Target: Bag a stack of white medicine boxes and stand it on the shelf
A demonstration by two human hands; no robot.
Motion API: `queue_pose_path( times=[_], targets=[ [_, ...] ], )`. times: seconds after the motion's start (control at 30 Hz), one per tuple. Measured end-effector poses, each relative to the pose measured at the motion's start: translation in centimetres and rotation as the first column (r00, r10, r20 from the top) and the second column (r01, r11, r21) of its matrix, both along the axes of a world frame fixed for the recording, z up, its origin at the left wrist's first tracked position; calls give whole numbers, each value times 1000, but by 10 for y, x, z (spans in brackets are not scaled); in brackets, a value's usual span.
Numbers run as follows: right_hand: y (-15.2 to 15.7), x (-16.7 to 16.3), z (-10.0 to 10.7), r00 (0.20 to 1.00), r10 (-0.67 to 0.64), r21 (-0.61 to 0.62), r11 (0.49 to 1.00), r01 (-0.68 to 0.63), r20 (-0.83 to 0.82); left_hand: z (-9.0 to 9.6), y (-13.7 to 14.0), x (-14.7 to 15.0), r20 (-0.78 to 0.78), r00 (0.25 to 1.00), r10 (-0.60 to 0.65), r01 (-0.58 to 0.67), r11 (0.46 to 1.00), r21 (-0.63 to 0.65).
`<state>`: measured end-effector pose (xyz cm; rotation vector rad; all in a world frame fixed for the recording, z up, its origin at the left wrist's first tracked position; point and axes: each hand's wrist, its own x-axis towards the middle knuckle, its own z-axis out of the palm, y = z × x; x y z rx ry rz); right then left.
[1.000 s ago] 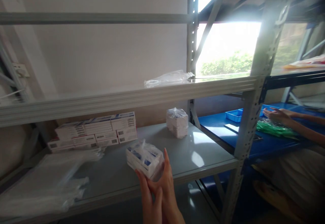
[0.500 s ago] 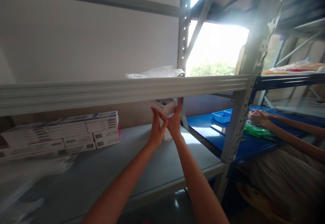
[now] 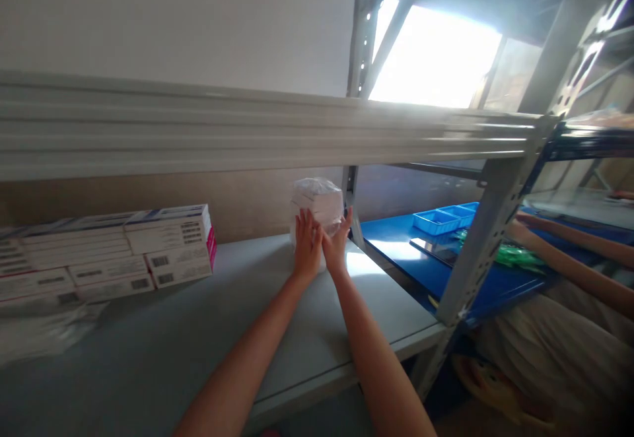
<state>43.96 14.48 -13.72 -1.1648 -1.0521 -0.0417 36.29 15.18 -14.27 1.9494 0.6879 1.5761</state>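
Observation:
A stack of white boxes in clear plastic wrap (image 3: pixel 317 199) stands at the back of the grey shelf (image 3: pixel 257 292), near the rear post. Flat against its front lies my left hand (image 3: pixel 308 245), fingers stretched out and pointing up. Close beside it, my right hand (image 3: pixel 337 244) touches the lower right part of the wrapped stack with its fingers apart. My two thumbs almost meet in front of the stack. The hands hide much of its lower part.
Several white boxes with barcodes (image 3: pixel 168 245) are stacked at the left, with clear plastic (image 3: pixel 49 331) before them. A shelf beam (image 3: pixel 247 130) crosses above my hands. Beyond the upright post (image 3: pixel 475 272), another person's forearms (image 3: pixel 555 245) rest over a blue table (image 3: pixel 386 239) with blue trays (image 3: pixel 436 222).
My view has shifted, so the beam sits higher in it. The wrapped stack's top, earlier partly behind the beam, now shows below it. My fingers have flattened against the stack.

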Motion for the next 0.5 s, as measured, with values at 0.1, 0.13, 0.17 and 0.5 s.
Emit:
queue_pose_path(
  times=[0.1,0.13,0.17,0.5],
  targets=[
    [0,2,-2,998,-67,-3,998,67,4,5,2,-2,20,1000,-17,18,999,-27],
    [0,3,-2,995,-97,-13,995,97,30,5,3,-3,24,999,-22,22,999,-25],
    [-1,4,-2,991,-122,-25,992,123,60,5,4,-4,23,999,-25,25,1000,-18],
    [-7,-4,-9,995,-74,-43,996,77,62,-10,-9,-1,13,998,62,-61,997,-36]
  ],
)
